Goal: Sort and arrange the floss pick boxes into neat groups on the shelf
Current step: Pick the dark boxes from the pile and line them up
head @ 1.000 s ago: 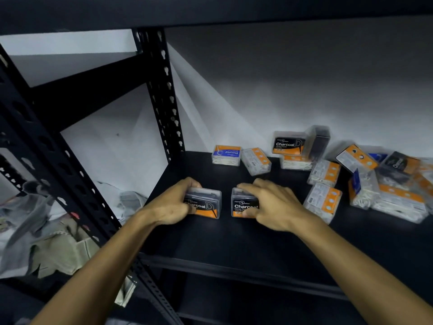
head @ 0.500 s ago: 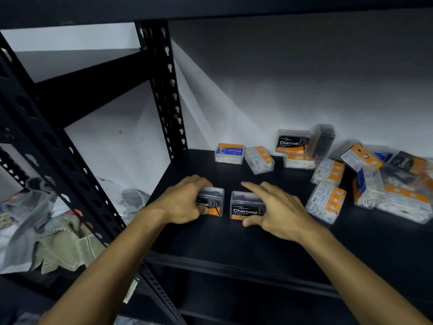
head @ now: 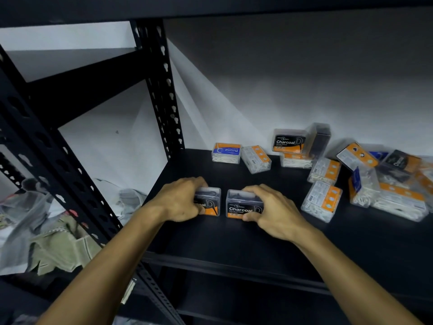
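Note:
Two Charcoal floss pick boxes stand side by side near the front left of the black shelf [head: 234, 245]. My left hand [head: 179, 199] grips the left Charcoal box [head: 209, 202], covering most of its label. My right hand [head: 275, 211] grips the right Charcoal box [head: 241, 205], fingers over its top and thumb on its front. A narrow gap separates the two boxes. Further back lie a blue Round box [head: 226, 153] and a clear orange-labelled box [head: 256, 159]. A third Charcoal box [head: 289, 140] sits on a white-pick box at the back.
A jumbled pile of several floss boxes [head: 375, 179] fills the right of the shelf, with one orange-labelled box [head: 322, 200] nearest my right hand. The perforated black upright [head: 164, 90] stands at the back left. Crumpled cloth [head: 58, 245] lies outside the rack on the left.
Both hands stay on their Charcoal boxes. The two boxes have been nudged a little further back and straightened side by side.

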Available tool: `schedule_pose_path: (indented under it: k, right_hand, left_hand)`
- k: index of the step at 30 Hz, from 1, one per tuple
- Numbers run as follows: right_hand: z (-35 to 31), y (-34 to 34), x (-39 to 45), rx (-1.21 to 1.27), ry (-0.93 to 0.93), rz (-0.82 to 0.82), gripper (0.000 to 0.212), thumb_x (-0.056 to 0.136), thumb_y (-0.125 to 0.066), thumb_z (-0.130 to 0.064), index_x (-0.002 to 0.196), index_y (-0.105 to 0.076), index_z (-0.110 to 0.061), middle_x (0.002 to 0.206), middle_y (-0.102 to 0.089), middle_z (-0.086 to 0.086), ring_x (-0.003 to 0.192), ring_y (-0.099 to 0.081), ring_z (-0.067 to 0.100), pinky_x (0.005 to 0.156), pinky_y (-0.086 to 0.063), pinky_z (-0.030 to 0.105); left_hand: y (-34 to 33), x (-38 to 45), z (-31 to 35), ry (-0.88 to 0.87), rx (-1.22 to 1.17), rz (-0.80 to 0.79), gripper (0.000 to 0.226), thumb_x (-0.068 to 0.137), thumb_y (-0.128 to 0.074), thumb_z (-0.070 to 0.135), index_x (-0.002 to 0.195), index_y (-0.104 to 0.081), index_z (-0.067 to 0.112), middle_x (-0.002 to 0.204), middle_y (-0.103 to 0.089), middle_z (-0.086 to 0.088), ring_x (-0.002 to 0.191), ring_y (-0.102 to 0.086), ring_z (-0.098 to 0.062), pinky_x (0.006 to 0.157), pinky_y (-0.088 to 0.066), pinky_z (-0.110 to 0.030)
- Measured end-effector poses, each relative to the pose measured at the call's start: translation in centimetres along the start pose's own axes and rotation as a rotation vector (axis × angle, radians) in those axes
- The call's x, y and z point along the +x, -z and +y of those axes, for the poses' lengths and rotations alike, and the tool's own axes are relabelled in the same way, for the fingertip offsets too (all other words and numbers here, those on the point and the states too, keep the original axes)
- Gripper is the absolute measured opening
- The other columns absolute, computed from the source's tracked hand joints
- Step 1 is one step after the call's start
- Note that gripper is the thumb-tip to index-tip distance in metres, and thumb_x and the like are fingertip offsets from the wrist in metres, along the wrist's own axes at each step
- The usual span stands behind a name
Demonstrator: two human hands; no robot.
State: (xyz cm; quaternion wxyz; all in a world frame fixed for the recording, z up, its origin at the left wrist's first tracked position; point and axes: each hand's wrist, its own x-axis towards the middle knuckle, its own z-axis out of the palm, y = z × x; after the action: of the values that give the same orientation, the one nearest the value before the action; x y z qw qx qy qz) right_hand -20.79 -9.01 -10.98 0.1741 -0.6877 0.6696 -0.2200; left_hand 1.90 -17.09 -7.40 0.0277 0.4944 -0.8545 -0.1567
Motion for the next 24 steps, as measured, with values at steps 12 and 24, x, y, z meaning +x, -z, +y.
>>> schedule_pose_path:
  k: [12,24]
  right_hand:
    - [-0.15,-0.16,-0.11,0.003,0.001,-0.006,0.054,0.077,-0.075,-0.039,0.123,-0.047,-0.043,0.115,-0.053,-0.02,0.108,-0.053,0.007,0.093,-0.044,0.034]
    - [-0.14,-0.05,-0.17,-0.006,0.023,-0.012,0.055,0.078,-0.075,-0.038,0.125,-0.046,-0.044,0.117,-0.053,-0.02,0.109,-0.053,0.006,0.092,-0.043,0.032]
  left_hand:
    - [0.3,-0.21,0.3,0.012,0.01,-0.027,0.041,0.078,-0.075,0.032,0.112,-0.053,0.036,0.105,-0.06,0.016,0.096,-0.058,-0.009,0.081,-0.043,-0.028]
    - [0.32,-0.37,0.14,0.003,-0.004,-0.028,0.044,0.078,-0.075,0.032,0.115,-0.052,0.039,0.108,-0.055,0.017,0.097,-0.051,-0.006,0.082,-0.038,-0.026]
